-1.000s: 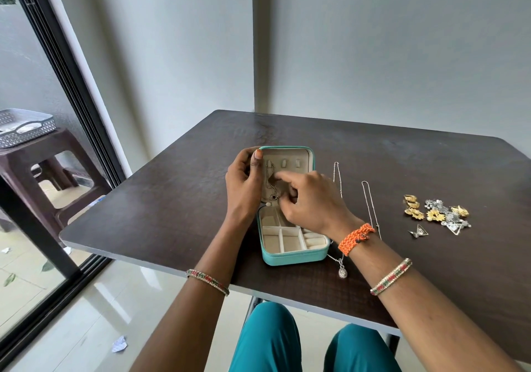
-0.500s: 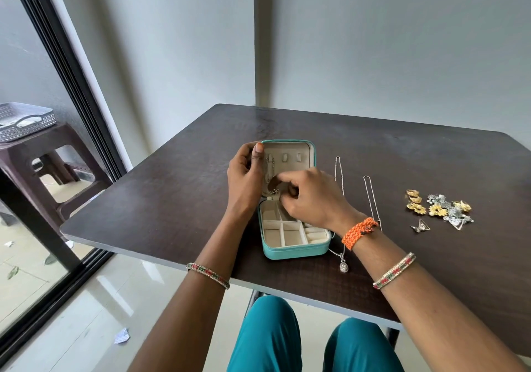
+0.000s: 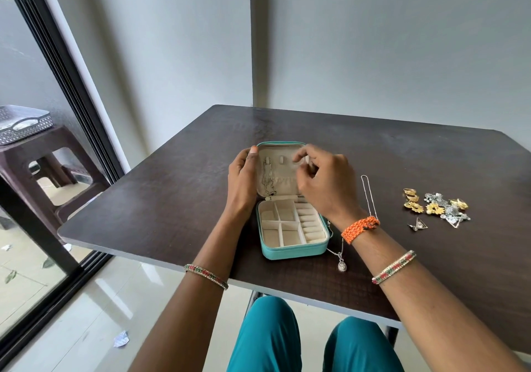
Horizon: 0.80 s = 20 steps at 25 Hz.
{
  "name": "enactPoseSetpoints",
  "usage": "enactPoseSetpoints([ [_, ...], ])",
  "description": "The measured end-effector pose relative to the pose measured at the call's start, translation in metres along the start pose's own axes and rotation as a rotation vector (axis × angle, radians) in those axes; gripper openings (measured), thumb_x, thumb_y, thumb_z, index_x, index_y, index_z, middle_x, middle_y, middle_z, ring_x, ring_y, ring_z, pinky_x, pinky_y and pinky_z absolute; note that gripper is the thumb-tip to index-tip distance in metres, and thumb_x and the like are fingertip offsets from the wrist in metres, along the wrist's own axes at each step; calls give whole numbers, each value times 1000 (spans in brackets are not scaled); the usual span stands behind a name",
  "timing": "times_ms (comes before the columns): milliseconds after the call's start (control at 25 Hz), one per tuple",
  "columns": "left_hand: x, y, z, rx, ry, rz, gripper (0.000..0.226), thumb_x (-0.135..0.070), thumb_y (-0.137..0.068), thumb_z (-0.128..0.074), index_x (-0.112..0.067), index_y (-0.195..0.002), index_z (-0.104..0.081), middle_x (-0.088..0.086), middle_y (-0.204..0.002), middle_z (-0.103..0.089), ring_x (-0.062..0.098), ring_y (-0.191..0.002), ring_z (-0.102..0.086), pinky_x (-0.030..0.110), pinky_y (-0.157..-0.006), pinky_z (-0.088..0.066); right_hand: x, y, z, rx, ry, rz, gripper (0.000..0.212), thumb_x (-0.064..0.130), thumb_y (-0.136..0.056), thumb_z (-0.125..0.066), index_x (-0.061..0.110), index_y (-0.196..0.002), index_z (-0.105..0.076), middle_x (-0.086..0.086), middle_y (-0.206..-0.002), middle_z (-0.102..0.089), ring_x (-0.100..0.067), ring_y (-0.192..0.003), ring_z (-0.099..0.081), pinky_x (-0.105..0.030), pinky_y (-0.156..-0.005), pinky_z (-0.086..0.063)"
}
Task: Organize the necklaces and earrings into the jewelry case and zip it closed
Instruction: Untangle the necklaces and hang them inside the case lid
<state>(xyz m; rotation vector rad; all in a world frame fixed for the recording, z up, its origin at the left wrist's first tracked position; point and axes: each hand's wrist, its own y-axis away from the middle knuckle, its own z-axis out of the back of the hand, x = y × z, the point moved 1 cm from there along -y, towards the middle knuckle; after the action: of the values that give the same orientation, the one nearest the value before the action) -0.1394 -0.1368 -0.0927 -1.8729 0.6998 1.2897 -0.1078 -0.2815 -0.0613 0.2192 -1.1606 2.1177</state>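
A dark wooden tabletop (image 3: 172, 199) fills the middle of the frame. Near its front edge the teal jewelry case (image 3: 293, 252) lies open: the tray half with its small cream compartments is toward the bottom of the frame, and all the compartments I can see are empty. The lid (image 3: 283, 183) stands up behind it.

The left hand (image 3: 242, 179) holds the left edge of the lid, with the thumb curled over its upper corner, so this grip keeps the lid steady. The right hand (image 3: 321, 182) is in front of the right part of the lid with the fingers bent near the upper hooks; whether its grip pinches something I cannot tell.

One silver chain (image 3: 268, 177) already hangs from the left hook inside the lid. To the right of the case a pendant necklace (image 3: 341, 264) lies on the tabletop, partly under the right wrist, and another thin chain necklace (image 3: 367, 196) lies just beside that hand. Farther to the right is a small pile of gold and silver earrings (image 3: 436, 206).

I judge that the step in hand is hanging the necklaces in the lid, so the task is at an early stage. The next move probably calls for picking up one loose necklace and placing it over a free hook, while the lid is kept still.
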Motion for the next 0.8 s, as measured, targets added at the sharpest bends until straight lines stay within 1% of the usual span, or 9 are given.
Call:
enactPoseSetpoints([
  [80,1,0,0,-2,-29,1,24,-22,-100,-41,-9,-98,-62,-1,-79,-61,4,-70,-57,22,-65,-49,-7,-3,2,-84,-8,-93,12,12,-82,-54,19,-79,-64,15,-44,-40,-2,-43,-41,-20,-47,-31],
  [160,3,-1,0,-5,-51,10,23,-22,-100,-41,-9,-105,-60,1,-89,-64,9,-79,-58,26,-73,-50,-15,-4,1,-112,-25,-163,11,12,-82,-53,18,-81,-62,14,-52,-49,-5,-49,-47,-23,-49,-37],
  [240,5,-1,1,-21,-62,20,25,-21,-100,-42,-8,-116,-56,5,-101,-63,10,-86,-59,26,-77,-51,-21,-5,-1,-109,-43,-199,10,13,-82,-53,17,-83,-62,11,-62,-57,-8,-56,-53,-28,-51,-45],
  [400,6,-1,4,-68,-111,44,34,-24,-97,-50,-13,-128,-46,4,-118,-55,8,-96,-58,21,-76,-53,-37,-12,5,-59,41,-277,11,17,-82,-55,20,-79,-64,6,-74,-66,-18,-70,-62,-33,-61,-53],
  [440,7,-2,5,-68,-155,36,37,-25,-95,-53,-15,-129,-45,3,-122,-53,10,-102,-57,25,-82,-54,-44,-15,9,-46,70,-318,11,18,-82,-55,20,-79,-66,4,-76,-68,-21,-73,-63,-33,-64,-53],
  [520,6,-1,5,-62,-312,-61,43,-25,-90,-56,-19,-131,-45,3,-132,-46,19,-119,-48,40,-100,-45,-59,-20,19,-5,63,-379,15,14,-80,-53,20,-78,-66,2,-79,-69,-23,-76,-64,-32,-67,-52],
  [600,-2,4,2,-72,-525,-244,48,-19,-84,-52,-20,-131,-46,2,-137,-42,21,-129,-36,41,-110,-29,-69,-22,29,46,40,-406,20,10,-78,-49,23,-78,-64,4,-75,-67,-24,-77,-64,-28,-67,-48],
  [680,-16,9,-2,-73,-694,-421,47,-14,-78,-48,-20,-124,-53,0,-131,-50,20,-128,-37,38,-108,-24,-75,-19,37,118,77,-403,23,9,-77,-50,27,-73,-64,10,-68,-61,-24,-79,-64,-28,-71,-48],
  [800,-37,17,-21,38,-821,-631,28,-12,-77,-50,-23,-96,-67,-7,-102,-65,15,-111,-49,32,-97,-24,-80,-11,42,255,138,-398,26,13,-76,-55,34,-62,-62,11,-70,-62,-25,-86,-65,-45,-86,-51],
])
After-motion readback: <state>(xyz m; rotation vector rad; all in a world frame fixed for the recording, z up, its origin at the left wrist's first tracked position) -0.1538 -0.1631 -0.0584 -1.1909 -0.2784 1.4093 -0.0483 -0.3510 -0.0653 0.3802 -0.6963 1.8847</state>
